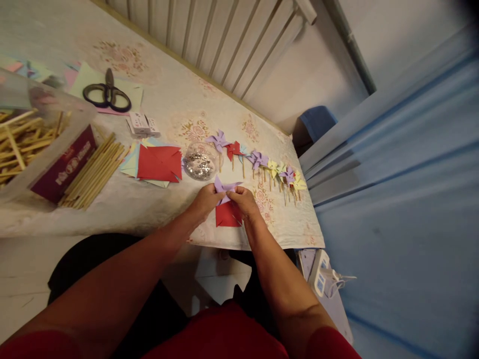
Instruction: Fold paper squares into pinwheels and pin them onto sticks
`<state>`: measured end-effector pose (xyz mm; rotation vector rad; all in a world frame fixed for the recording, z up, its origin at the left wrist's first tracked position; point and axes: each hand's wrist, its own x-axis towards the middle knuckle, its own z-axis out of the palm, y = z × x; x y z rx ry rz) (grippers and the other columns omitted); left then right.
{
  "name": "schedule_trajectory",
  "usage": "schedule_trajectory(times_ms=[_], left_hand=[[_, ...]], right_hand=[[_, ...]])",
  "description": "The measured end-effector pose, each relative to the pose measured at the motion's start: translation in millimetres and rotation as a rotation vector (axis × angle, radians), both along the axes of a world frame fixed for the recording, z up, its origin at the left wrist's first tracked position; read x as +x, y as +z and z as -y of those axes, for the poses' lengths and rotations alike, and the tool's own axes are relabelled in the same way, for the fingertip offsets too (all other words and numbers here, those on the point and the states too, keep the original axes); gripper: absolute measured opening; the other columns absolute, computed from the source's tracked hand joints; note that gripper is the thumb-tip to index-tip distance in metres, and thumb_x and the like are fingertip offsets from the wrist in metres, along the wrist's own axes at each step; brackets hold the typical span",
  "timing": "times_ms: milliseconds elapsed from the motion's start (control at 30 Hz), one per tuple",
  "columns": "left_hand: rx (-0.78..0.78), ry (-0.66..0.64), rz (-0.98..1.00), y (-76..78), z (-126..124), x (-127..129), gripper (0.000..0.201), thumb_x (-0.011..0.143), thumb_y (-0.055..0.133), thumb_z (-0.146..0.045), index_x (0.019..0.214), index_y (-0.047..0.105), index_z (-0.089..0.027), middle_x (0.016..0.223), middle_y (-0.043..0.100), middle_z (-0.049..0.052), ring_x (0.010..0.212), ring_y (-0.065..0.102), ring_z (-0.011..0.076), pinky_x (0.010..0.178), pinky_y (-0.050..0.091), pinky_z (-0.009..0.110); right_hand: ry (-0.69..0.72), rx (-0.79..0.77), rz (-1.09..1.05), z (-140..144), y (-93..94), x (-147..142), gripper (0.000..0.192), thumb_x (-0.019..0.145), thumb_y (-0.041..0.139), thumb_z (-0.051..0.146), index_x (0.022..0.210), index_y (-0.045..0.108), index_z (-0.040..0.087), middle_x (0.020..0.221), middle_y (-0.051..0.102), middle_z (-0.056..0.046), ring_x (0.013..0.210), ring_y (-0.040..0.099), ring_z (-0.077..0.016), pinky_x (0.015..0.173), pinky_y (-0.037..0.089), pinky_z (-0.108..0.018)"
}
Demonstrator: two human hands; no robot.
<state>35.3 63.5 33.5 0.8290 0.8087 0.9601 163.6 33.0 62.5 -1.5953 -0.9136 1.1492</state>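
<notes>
Between my two hands is a purple paper pinwheel [223, 185], partly folded, near the table's front edge. My left hand [205, 200] pinches its left side, and my right hand [244, 200] pinches the right side, the thumbs meeting near its middle. Just below it lies a red paper square [227, 215] with cut corners. A clear round dish [201, 162] of small shiny metal pins sits beyond my left hand. To the dish's left is a pile of cut squares with a red sheet [159, 163] on top.
Finished pinwheels on sticks [258, 159] lie in a row at the right. Black-handled scissors [108, 94] rest on paper at the back left, near small white boxes [142, 124]. Bundled sticks [92, 174] lie beside a plastic tub [65, 162] of sticks. A blue curtain [392, 209] hangs at the right.
</notes>
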Motion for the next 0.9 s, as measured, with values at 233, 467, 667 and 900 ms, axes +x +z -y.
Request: schedule_trajectory(times_ms=[233, 467, 667, 900], left_hand=[[-0.032, -0.008, 0.052, 0.6, -1, -2, 0.04, 0.053, 0.08, -0.023, 0.091, 0.073, -0.012, 0.081, 0.073, 0.003, 0.074, 0.061, 0.017, 0.073, 0.048, 0.031], [-0.088, 0.001, 0.104, 5.7, -3, -8, 0.038, 0.053, 0.078, -0.023, 0.089, 0.072, -0.012, 0.082, 0.073, 0.003, 0.075, 0.061, 0.0165, 0.075, 0.048, 0.031], [-0.129, 0.094, 0.088, 6.9, -15, -13, 0.031, 0.054, 0.078, -0.021, 0.082, 0.067, -0.013, 0.077, 0.069, 0.002, 0.071, 0.06, 0.0141, 0.07, 0.047, 0.028], [-0.196, 0.096, 0.142, 12.8, -18, -16, 0.028, 0.058, 0.076, -0.018, 0.084, 0.066, -0.016, 0.075, 0.068, -0.001, 0.069, 0.059, 0.0119, 0.068, 0.047, 0.026]], right_hand=[[0.035, 0.004, -0.062, 6, 11.7, -4, 0.024, 0.058, 0.076, 0.035, 0.068, 0.061, 0.02, 0.064, 0.061, 0.005, 0.059, 0.052, -0.0108, 0.062, 0.043, -0.025], [-0.13, 0.06, 0.041, 12, 10.9, 21, 0.029, 0.062, 0.075, 0.041, 0.079, 0.066, 0.019, 0.069, 0.065, 0.001, 0.062, 0.057, -0.0134, 0.065, 0.046, -0.028], [-0.222, 0.169, 0.679, 45, -18.6, 50, 0.017, 0.076, 0.059, 0.035, 0.079, 0.066, 0.02, 0.074, 0.066, -0.001, 0.071, 0.058, -0.0181, 0.074, 0.049, -0.034], [0.01, 0.419, 1.072, 69, -43.0, 41, 0.038, 0.097, 0.041, 0.025, 0.123, 0.067, 0.017, 0.132, 0.066, -0.018, 0.126, 0.059, -0.0272, 0.109, 0.047, -0.051]])
